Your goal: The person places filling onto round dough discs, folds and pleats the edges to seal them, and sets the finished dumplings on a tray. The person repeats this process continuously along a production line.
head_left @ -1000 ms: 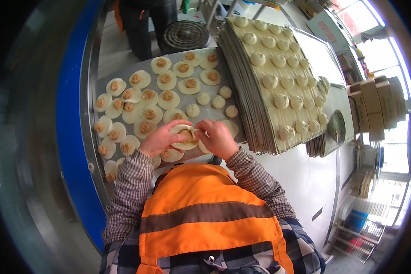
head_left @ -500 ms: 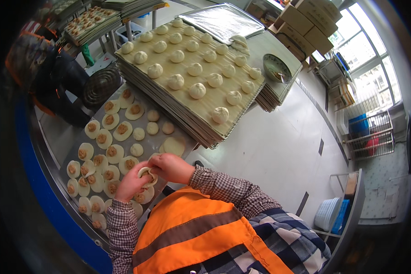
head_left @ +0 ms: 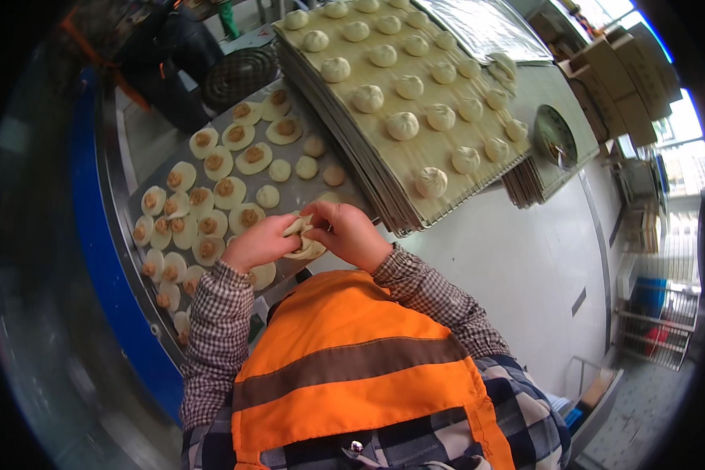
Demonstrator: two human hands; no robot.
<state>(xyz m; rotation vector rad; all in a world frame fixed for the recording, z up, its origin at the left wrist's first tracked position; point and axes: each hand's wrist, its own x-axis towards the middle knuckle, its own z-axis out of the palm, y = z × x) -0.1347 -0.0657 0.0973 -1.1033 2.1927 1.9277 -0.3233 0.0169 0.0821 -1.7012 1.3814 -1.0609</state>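
Note:
Between my two hands sits a filled bun (head_left: 305, 243), its pale dough edge partly gathered in folds. My left hand (head_left: 264, 244) curls round its left side. On the other side my right hand (head_left: 351, 233) pinches the rim with thumb and forefinger. Both are just above the near edge of the metal table (head_left: 309, 121). Many flat dough rounds with brown filling (head_left: 208, 249) cover the table to the left, some overlapping. Several plain dough balls (head_left: 280, 170) lie beyond my hands. Fingers hide part of the bun's opening.
To the right of the table, a tall stack of trays (head_left: 368, 168) carries rows of pleated buns (head_left: 403, 125). Behind it are a foil-like sheet (head_left: 486, 30) and a bowl with a spoon (head_left: 554, 135). Cardboard boxes (head_left: 623, 78) are piled far right. A co-worker's dark-clothed legs (head_left: 168, 70) show far left.
The view has swung, so the table and trays sit higher and further right. The bun's edge is more gathered now, and my right fingers have shifted along its rim.

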